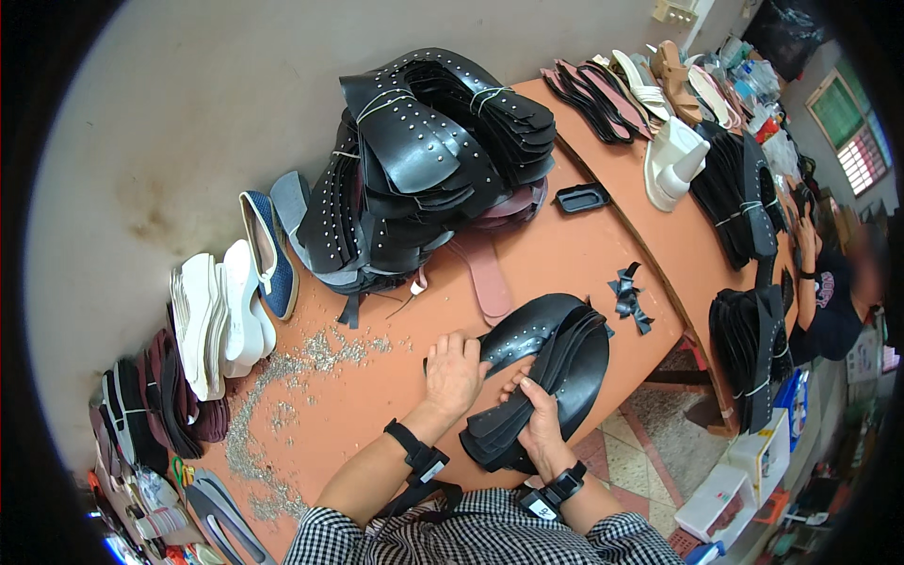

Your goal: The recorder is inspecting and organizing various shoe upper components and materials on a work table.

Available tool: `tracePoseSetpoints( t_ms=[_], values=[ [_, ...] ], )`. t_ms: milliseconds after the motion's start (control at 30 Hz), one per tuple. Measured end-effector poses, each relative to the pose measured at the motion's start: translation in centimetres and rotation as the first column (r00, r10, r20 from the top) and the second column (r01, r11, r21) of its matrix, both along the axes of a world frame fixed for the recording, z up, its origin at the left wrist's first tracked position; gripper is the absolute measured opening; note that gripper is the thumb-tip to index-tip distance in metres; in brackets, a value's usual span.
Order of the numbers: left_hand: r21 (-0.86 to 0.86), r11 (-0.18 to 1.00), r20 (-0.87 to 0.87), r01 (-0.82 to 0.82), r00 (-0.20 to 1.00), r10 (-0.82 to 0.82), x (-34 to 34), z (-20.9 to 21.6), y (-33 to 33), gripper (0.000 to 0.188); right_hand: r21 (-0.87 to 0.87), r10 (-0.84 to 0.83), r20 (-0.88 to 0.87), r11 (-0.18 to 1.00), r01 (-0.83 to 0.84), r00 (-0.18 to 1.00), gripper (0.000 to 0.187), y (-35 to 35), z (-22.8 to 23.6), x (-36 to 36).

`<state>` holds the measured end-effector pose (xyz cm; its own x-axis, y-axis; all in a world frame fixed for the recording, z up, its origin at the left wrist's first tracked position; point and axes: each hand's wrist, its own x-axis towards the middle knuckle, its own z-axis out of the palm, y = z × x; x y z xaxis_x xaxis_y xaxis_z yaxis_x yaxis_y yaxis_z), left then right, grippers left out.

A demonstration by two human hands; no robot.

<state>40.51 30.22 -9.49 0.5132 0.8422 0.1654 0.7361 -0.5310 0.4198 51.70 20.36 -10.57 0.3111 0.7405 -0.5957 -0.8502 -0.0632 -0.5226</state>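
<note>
Near the table's (579, 250) front edge, the curved black stack (582, 372) lies diagonally, bend pointing far right. Right hand (542, 426): pinching its layers. Left hand (455, 377): fingers together; grip cannot be determined.

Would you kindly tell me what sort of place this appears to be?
Probably a shoemaking workshop: the worktable holds bundled black studded pieces, a blue shoe and white sole-shaped pieces.
</note>
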Motion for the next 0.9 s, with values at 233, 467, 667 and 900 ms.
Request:
tracePoseSetpoints(
  t_ms=[233, 467, 667, 900],
  values=[
    [0.048, 0.965, 0.216, 0.258, 0.940, -0.262, -0.1, 1.4, -2.9, 0.012, 0.045, 0.012, -0.049, 0.999, -0.009, 0.999, 0.028, 0.2, 0.2, 0.2],
    [-0.545, 0.795, 0.502, 0.267, 0.863, 0.054, -0.6, 0.8, -3.0, 0.020, 0.090, -0.074, -0.072, 0.993, 0.080, 0.995, 0.027, -0.3, 0.1, 0.2],
    [-0.107, 0.993, -0.091, -0.046, 0.995, 0.036, -1.1, -0.3, -0.3, 0.039, 0.084, -0.051, -0.077, 0.995, 0.057, 0.996, 0.030, -0.1, -0.2, 0.0],
    [0.022, 0.999, -0.058, 0.036, 0.998, -0.034, -1.2, -0.6, -0.8, 0.037, 0.063, -0.028, -0.117, 0.997, 0.035, 0.993, 0.030, 0.0, 0.0, 0.3]
  ],
)
